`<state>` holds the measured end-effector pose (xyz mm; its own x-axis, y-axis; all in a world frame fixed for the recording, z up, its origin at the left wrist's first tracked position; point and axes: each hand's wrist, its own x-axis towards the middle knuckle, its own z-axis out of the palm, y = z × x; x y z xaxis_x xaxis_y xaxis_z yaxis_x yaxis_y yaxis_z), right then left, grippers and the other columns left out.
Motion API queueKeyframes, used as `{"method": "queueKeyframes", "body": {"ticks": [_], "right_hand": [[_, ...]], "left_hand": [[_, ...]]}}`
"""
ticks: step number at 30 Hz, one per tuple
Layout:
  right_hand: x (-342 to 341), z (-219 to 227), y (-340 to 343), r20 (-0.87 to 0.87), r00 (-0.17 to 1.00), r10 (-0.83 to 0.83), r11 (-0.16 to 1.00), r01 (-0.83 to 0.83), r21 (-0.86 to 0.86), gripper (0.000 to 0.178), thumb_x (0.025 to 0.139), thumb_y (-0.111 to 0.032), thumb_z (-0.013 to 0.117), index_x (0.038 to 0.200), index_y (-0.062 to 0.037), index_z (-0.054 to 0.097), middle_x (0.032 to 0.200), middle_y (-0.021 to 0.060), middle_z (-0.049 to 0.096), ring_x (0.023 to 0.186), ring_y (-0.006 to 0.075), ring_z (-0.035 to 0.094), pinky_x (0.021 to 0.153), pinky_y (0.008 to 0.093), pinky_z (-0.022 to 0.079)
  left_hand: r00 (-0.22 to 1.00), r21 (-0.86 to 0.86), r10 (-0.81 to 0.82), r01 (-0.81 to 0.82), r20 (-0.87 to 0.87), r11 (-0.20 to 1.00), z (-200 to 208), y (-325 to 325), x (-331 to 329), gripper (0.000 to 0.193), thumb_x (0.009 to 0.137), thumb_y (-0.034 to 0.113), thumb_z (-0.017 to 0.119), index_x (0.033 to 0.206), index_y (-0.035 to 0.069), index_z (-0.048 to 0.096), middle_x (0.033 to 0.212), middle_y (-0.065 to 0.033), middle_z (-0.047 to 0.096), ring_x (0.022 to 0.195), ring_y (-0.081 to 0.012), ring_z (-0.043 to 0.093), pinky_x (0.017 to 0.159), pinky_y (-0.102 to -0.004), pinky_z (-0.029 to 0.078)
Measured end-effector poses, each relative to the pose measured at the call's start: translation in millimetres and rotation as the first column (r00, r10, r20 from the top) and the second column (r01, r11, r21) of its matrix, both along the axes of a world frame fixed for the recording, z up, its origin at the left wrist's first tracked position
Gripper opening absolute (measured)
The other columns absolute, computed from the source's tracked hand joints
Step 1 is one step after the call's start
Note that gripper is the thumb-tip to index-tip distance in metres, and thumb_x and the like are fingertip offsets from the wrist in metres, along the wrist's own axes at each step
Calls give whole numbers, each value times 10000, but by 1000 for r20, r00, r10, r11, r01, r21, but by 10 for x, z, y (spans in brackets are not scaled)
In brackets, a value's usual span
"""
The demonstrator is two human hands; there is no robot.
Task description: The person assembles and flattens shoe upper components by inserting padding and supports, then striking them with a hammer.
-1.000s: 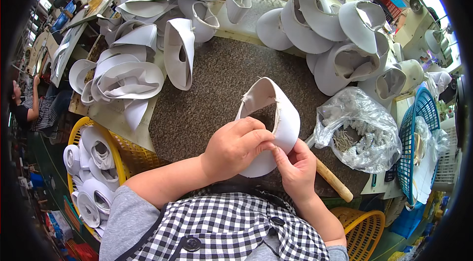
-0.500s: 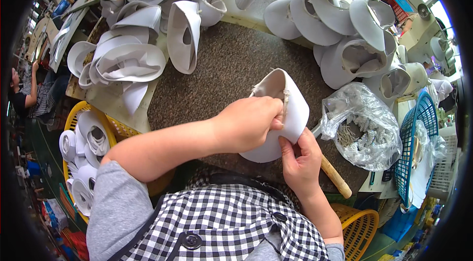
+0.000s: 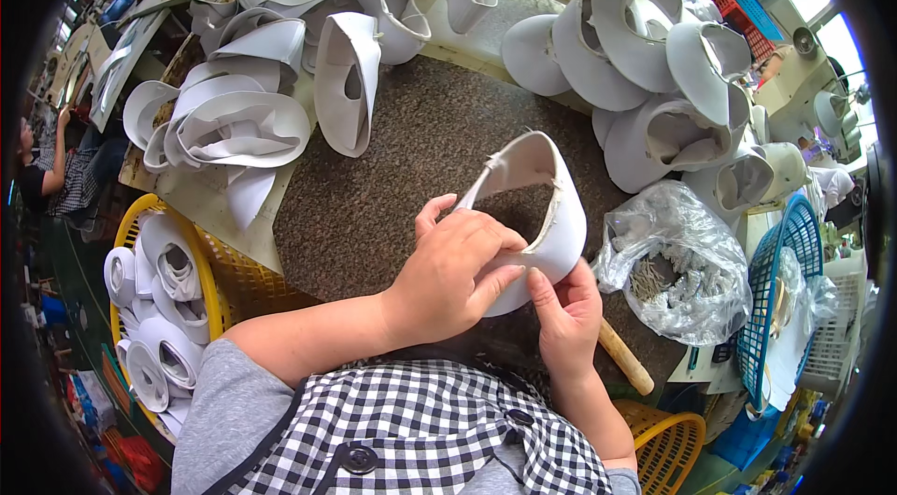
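Note:
A white curved piece, like a shoe upper (image 3: 566,215), stands tilted over the front of the dark speckled board, its wide opening facing up and left. Rough, pale bits edge that opening. My right hand (image 3: 568,313) grips its lower right part, the thumb on the near side and the fingers behind it. At the near rim is my left hand (image 3: 458,271), thumb and forefinger pinched together on the edge and the other fingers loosely curled. Just right of my right hand lies a wooden handle (image 3: 624,357); its other end is hidden.
Similar white pieces are heaped at back left (image 3: 245,128) and back right (image 3: 645,37). A clear plastic bag (image 3: 705,294) of greyish scraps lies right, beside a blue basket (image 3: 768,308). Yellow baskets stand low left (image 3: 217,294) and low right (image 3: 680,444). A person (image 3: 56,168) sits far left.
My left hand has drawn back left and down from inside the opening, its fingers loosening. The white piece's opening has turned more into view. My right hand keeps its hold.

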<state>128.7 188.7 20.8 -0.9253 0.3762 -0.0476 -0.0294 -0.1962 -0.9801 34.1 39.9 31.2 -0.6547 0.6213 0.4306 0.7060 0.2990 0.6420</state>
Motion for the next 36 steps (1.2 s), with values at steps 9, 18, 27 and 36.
{"method": "queueKeyframes", "body": {"ticks": [9,18,27,36], "right_hand": [[-164,195,144,-296,940,170,191,263,946,325,734,-48,744,1042,-70,643,966,37,601,890,212,570,753,327,468],[-238,280,132,-181,936,303,13,186,982,178,724,-55,654,901,-61,634,919,60,582,806,225,574,711,367,463],[-317,202,216,-139,990,-30,979,57,196,182,979,-207,558,911,-56,483,874,5,481,760,83,444,696,223,371],[-86,427,497,-92,839,537,796,-468,383,402,934,-203,611,570,-42,550,633,47,580,611,164,533,581,284,398]], "left_hand": [[960,-29,-61,71,272,997,24,-49,-50,184,832,138,681,1009,103,644,896,-17,618,928,-183,587,1043,-437,244],[886,-14,-153,177,438,984,169,-107,-49,133,848,125,657,978,96,652,918,-11,631,934,-177,593,1066,-445,230],[790,166,-239,175,565,971,77,-85,-37,123,855,116,646,968,70,664,891,-20,628,924,-169,571,1022,-388,294],[840,165,-163,89,518,982,9,-119,-92,189,883,161,642,1045,67,673,921,-25,653,930,-160,568,1017,-383,294]]}}
